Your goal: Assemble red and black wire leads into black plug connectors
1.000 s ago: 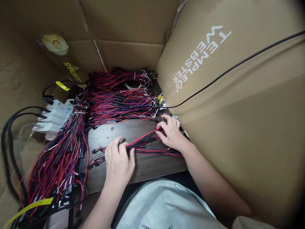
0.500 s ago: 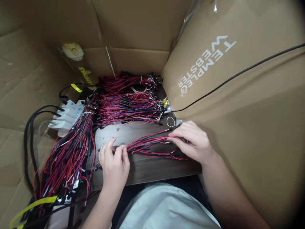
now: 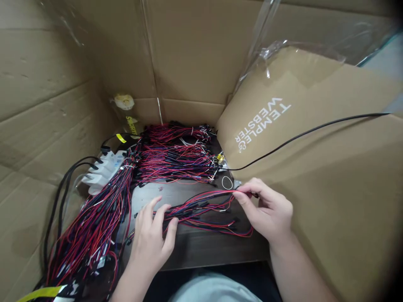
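Note:
A loose bundle of red, black and blue wires (image 3: 201,209) lies across a dark wooden tabletop (image 3: 201,247). My left hand (image 3: 151,239) rests on the bundle's left end, fingers spread and pressing the wires down. My right hand (image 3: 267,212) pinches the wires' right end between thumb and fingers, lifted slightly off the table. A small white ring (image 3: 226,182) lies on the table just beyond my right hand.
Stacked wire bundles (image 3: 176,153) fill the table's far side; another long bundle (image 3: 91,226) hangs off the left. White plugs (image 3: 100,174) with black cables sit at left. Cardboard walls enclose everything; a printed box (image 3: 315,167) with a black cable (image 3: 302,135) crowds the right.
My right hand has lifted the right end of the wires and pulled it slightly rightward. My left hand's fingers have spread over the left end. The camera tilted up.

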The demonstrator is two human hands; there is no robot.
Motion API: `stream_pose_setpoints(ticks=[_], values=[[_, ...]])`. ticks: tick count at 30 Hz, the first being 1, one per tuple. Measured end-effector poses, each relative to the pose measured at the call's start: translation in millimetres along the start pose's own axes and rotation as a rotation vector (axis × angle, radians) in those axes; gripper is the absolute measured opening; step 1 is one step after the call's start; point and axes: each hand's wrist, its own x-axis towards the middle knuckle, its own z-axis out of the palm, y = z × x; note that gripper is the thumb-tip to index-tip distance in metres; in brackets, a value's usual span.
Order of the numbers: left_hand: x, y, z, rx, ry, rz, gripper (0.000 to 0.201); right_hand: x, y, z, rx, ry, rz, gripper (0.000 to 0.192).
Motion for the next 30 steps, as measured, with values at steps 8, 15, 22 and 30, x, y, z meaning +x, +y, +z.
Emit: stream_pose_setpoints(ticks=[8, 15, 22, 30], values=[[4.2, -21.2, 3.8, 0.063, 0.06, 0.095, 0.017, -1.7, 3.0, 14.4, 0.153, 0.043, 0.113, 0.009], [0.3, -30.8, -11.2, 0.069, 0.104, -0.06, 0.01, -9.4, 26.5, 29.9, 0.156, -0.06, 0.318, 0.014], [-2.0, -33.6, -23.1, 0.174, 0.146, -0.099, 0.017, -10.1, 36.0, 35.5, 0.093, -0.217, 0.347, 0.015], [3.0, -27.2, -21.5, 0.109, 0.196, -0.263, 0.015, -3.2, 43.9, 21.0, 0.091, -0.38, 0.431, 0.018]])
